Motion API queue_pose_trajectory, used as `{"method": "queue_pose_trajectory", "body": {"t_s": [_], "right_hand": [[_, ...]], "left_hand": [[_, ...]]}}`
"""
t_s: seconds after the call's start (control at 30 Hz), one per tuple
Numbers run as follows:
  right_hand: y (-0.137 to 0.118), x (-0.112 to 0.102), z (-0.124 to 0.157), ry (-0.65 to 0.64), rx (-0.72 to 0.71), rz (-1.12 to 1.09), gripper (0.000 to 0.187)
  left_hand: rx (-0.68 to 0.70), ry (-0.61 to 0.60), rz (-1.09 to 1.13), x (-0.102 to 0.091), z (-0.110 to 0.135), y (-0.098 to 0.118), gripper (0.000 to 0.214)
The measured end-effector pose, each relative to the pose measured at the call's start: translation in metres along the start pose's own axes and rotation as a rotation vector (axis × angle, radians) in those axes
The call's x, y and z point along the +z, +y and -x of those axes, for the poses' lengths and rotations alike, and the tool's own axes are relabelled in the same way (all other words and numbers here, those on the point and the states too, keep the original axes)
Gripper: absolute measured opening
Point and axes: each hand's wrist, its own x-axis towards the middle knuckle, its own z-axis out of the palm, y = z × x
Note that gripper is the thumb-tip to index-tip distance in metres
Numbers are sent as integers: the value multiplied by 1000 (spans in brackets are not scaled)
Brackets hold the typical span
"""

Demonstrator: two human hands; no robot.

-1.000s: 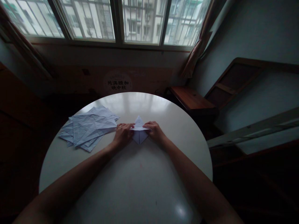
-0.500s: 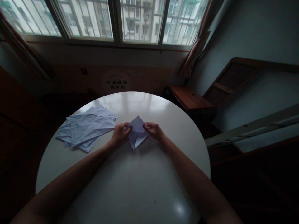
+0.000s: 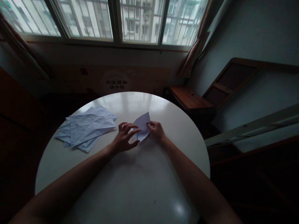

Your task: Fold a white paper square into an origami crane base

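Note:
A folded sheet of white paper (image 3: 143, 122) is held above the middle of the round table. My right hand (image 3: 156, 130) pinches its right edge between thumb and fingers. On the paper's left side, my left hand (image 3: 126, 137) has its fingers spread, with the fingertips in front of the paper's lower left part. Whether those fingertips touch the paper I cannot tell. To the left of my left hand lies a loose pile of creased paper sheets (image 3: 91, 126).
The round white table (image 3: 130, 186) carries the pile at its left. Beyond its far right edge stands a low wooden bench (image 3: 189, 98). A cardboard panel with printed characters (image 3: 149, 76) leans under the barred window (image 3: 140, 21).
My left hand has let go of the paper's left corner and spread its fingers. The folded paper has turned and tilted in my right hand, which still grips it.

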Motion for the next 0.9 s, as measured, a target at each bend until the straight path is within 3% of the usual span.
{"method": "queue_pose_trajectory", "body": {"t_s": [0.13, 0.27, 0.33, 0.43, 0.57, 0.73, 0.8, 0.9], "right_hand": [[-1, 0, 0, 21, -7, 18, 29], [-2, -1, 0, 57, -3, 58, 26], [-1, 0, 0, 60, 13, 55, 24], [3, 0, -1, 54, 37, 22, 25], [8, 1, -3, 54, 34, -63, 36], [5, 0, -2, 246, -110, -24, 69], [1, -1, 1, 292, -188, 29, 65], [-7, -3, 6, 276, -323, 156, 43]], "left_hand": [[104, -61, 2, 0, -2, 1, 36], [164, -166, 33, 0, -2, -1, 46], [158, -178, 22, 1, -2, 0, 36], [137, -142, 1, 3, -4, 1, 21], [44, -87, -3, 5, -6, -2, 27], [-34, 33, 72, 10, -8, -10, 27], [-42, 71, 149, 12, -8, -12, 23], [-93, 98, 293, 13, -7, -14, 21]]}}
